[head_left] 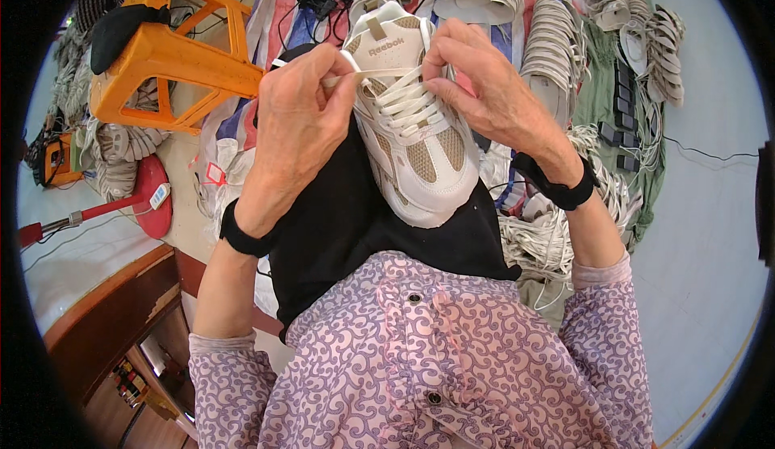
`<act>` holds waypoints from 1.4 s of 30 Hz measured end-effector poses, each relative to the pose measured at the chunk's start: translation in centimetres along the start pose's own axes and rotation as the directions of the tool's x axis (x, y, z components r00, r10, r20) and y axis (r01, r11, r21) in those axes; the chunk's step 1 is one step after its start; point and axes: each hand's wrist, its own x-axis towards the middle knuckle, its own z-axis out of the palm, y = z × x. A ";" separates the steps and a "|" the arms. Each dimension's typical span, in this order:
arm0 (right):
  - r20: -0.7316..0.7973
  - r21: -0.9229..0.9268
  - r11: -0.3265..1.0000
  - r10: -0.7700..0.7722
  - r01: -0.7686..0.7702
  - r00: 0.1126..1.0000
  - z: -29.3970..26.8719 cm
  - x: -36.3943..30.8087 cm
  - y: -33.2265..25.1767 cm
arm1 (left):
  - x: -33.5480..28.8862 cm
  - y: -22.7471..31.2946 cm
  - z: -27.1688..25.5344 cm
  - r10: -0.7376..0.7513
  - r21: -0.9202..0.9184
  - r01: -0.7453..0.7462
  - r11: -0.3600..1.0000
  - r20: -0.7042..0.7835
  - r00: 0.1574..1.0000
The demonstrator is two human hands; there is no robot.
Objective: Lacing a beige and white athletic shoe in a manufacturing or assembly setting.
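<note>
A white and beige sneaker upper (420,138) lies across my lap on black cloth (339,207), toe toward me and tongue pointing away. White shoelace (410,106) criss-crosses its middle eyelets. At the left eyelet edge, my left hand (303,118) pinches the lace between thumb and forefinger. A stretch of lace runs from there over the base of the tongue. My right hand (476,74) has its fingers closed at the right eyelet edge, pinching lace there; the fingertips partly hide it. Both wrists wear black bands.
Beyond my lap, stacked beige shoe parts (553,45) lie on a striped sheet. A heap of white laces (545,239) sits at the right, by a green cloth with black devices (623,102). An orange plastic stool (173,62) stands at the left, near a red round base (153,199).
</note>
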 end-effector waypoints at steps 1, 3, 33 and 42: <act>-0.034 0.157 0.987 0.022 -0.016 0.999 0.0 0.0 0.2 | -0.2 -0.1 -0.2 0.000 0.000 0.000 1.000 -0.023 1.000; -0.065 0.310 0.951 0.045 -0.023 0.997 0.1 0.1 0.4 | -0.9 -0.4 -0.1 -0.052 -0.041 0.051 0.998 -0.007 0.999; -0.315 0.949 0.180 0.625 0.260 0.714 -25.0 -16.2 7.7 | 2.3 2.9 2.6 0.081 0.030 -0.094 0.995 0.303 0.949; -0.335 0.939 0.264 0.852 0.221 0.403 -28.7 -36.3 16.5 | 2.3 2.8 3.0 -0.023 -0.224 0.104 0.969 0.335 0.942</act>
